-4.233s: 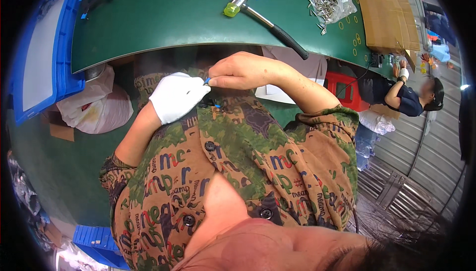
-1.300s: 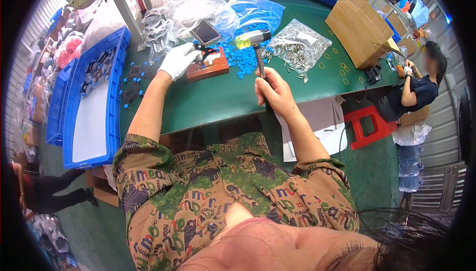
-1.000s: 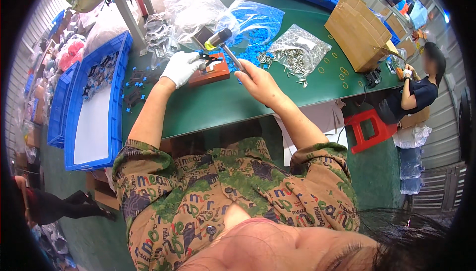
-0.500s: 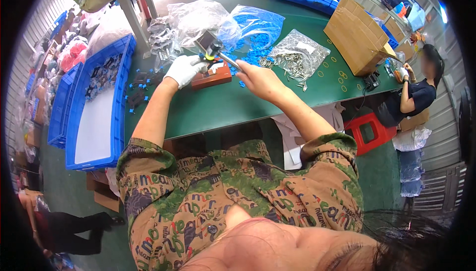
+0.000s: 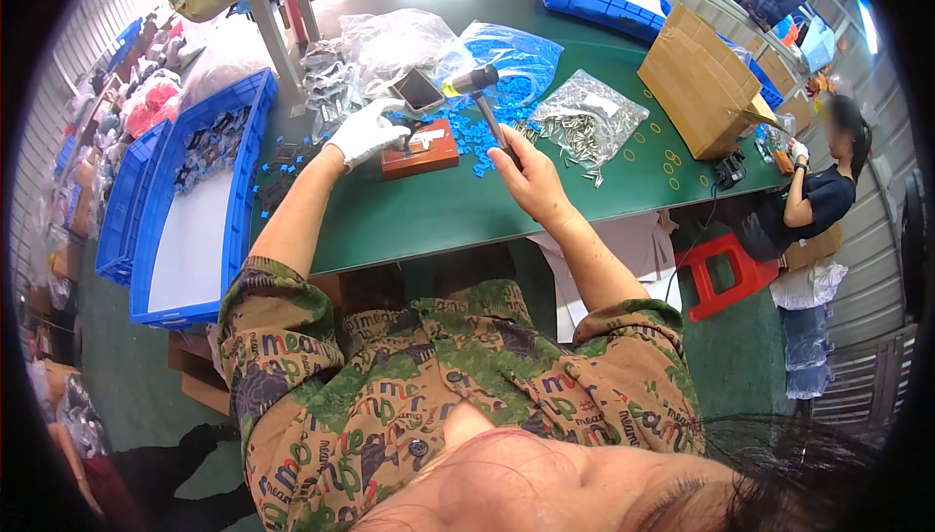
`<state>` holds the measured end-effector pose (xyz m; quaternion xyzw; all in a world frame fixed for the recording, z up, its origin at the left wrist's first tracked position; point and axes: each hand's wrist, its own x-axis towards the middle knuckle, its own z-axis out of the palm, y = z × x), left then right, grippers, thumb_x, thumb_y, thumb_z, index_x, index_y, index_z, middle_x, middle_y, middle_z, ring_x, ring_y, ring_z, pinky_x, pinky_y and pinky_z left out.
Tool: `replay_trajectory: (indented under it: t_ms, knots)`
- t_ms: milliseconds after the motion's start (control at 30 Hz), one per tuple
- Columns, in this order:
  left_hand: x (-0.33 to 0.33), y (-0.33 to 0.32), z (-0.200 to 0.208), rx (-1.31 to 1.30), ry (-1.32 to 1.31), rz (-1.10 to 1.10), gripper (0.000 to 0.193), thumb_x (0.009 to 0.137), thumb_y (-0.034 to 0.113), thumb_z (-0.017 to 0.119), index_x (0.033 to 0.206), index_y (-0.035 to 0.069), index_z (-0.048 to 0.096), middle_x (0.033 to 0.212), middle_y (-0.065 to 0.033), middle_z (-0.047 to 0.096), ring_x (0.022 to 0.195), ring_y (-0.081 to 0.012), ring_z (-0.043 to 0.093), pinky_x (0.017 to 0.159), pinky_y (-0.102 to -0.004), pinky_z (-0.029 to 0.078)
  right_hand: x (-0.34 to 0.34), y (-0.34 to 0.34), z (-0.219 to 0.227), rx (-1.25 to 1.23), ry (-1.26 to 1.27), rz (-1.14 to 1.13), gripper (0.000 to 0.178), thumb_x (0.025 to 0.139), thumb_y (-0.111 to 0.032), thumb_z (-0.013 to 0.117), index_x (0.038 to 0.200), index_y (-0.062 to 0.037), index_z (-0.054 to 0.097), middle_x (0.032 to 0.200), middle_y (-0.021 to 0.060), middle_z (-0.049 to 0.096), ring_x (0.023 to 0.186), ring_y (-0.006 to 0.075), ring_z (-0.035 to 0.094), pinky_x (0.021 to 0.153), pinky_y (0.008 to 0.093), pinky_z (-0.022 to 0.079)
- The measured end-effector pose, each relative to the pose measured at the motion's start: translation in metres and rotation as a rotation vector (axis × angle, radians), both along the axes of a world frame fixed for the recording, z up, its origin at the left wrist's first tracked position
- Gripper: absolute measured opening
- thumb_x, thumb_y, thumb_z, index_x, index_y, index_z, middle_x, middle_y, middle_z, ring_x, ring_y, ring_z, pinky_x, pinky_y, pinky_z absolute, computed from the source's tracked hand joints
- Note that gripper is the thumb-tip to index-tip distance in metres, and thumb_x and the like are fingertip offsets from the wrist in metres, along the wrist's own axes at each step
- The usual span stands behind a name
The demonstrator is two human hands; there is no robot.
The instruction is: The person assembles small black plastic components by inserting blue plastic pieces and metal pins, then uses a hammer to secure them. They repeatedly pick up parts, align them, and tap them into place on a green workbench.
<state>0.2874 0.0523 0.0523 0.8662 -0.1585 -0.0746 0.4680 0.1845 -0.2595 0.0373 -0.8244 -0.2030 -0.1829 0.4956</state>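
My left hand [image 5: 364, 131], in a white glove, rests its fingers on a small part at the top of a red-brown wooden block [image 5: 420, 149] on the green table [image 5: 438, 211]. My right hand [image 5: 531, 175] grips the black handle of a hammer [image 5: 479, 94], whose head is raised above and just right of the block. A dark phone [image 5: 419, 91] lies just behind the block. Several small blue plastic pieces [image 5: 482, 133] lie scattered to the block's right.
A clear bag of metal pins [image 5: 584, 123] lies right of the hammer. Blue and clear plastic bags [image 5: 409, 40] sit behind. Blue trays [image 5: 185, 201] stand at left, a cardboard box [image 5: 701, 84] at right. Another person [image 5: 818, 191] sits at far right beside a red stool [image 5: 726, 274].
The hammer head has lifted up from the block since half a second ago. Earlier both hands were in my lap, then reached to the table.
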Motion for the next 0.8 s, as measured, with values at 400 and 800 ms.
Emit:
replay_trajectory:
  t_ms: [400,800]
  knots:
    - [0.009,0.021,-0.005,0.072,-0.086,0.051,0.048,0.095,0.034,0.071,0.132,0.004,0.065,0.107,-0.0072,0.070,0.097,-0.0174,0.063,0.091,-0.0323,0.051,0.015,0.000,-0.024,0.441,0.234,0.138,0.026,0.103,-0.022,0.067,0.121,-0.0041,0.063,0.084,-0.0018,0.060,0.070,0.0057,0.059,0.059,0.0225,0.048]
    - [0.004,0.004,-0.005,-0.627,0.353,0.053,0.068,0.106,0.062,0.041,0.151,0.011,0.051,0.091,-0.0062,0.072,0.089,-0.0153,0.065,0.090,-0.0330,0.044,0.003,0.002,-0.030,0.384,0.279,0.116,0.018,0.101,-0.024,0.069,0.102,-0.0063,0.064,0.080,-0.0036,0.055,0.060,0.0038,0.052,0.052,0.0223,0.041]
